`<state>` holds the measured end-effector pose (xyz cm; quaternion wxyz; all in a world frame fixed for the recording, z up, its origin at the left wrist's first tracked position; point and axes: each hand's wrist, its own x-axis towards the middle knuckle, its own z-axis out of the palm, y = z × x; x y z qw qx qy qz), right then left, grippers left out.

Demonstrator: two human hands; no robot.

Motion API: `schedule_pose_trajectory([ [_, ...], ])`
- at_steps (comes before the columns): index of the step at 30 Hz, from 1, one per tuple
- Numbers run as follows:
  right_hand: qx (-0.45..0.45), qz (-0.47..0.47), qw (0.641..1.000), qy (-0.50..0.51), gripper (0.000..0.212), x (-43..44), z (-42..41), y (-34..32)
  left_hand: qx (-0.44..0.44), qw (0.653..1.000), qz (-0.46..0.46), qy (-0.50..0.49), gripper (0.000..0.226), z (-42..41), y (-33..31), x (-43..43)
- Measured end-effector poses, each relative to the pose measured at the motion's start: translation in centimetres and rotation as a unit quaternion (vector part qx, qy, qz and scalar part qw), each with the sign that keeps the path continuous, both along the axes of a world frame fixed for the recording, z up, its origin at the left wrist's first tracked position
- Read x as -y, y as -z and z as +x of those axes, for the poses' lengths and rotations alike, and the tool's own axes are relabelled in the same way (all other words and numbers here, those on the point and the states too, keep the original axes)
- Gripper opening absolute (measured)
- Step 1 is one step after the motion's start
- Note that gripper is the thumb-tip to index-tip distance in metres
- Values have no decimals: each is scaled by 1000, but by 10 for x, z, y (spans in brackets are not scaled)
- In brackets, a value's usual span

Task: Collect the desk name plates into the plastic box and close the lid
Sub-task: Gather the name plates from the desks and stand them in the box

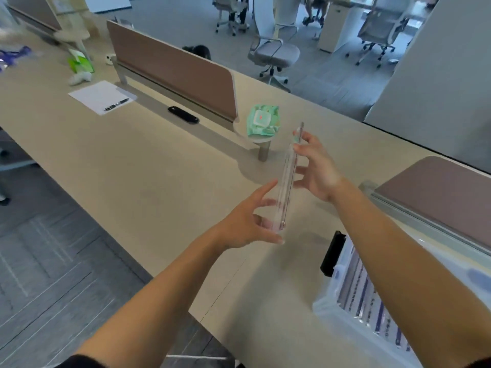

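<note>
A clear plate (288, 176) is held edge-on above the desk (159, 168), the left hand (247, 221) gripping its near end and the right hand (318, 168) pinching its far end, probably to carry it to the box (334, 309).

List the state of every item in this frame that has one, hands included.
name plate: clear, off the desk, held edge-on between both hands.
left hand: grips the plate's near end.
right hand: pinches its far end.
plastic box: top looks open, stored plates inside.
wipes pack: flap shut, resting on the divider foot.
pen: lying on the paper sheet.
</note>
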<state>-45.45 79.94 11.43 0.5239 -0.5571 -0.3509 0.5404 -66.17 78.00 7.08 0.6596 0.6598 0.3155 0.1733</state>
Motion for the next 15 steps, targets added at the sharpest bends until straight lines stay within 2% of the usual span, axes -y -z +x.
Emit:
schedule_pose_trajectory([
  [5,56,21,998,-9,57,55,-8,-20,40,998,17,46,115,-1,-8,39],
  [9,145,15,989,-18,86,92,-31,-31,69,993,34,88,119,-12,-2,69],
  [15,122,13,992,-14,99,149,-45,-39,120,985,47,111,122,-18,-5,112],
])
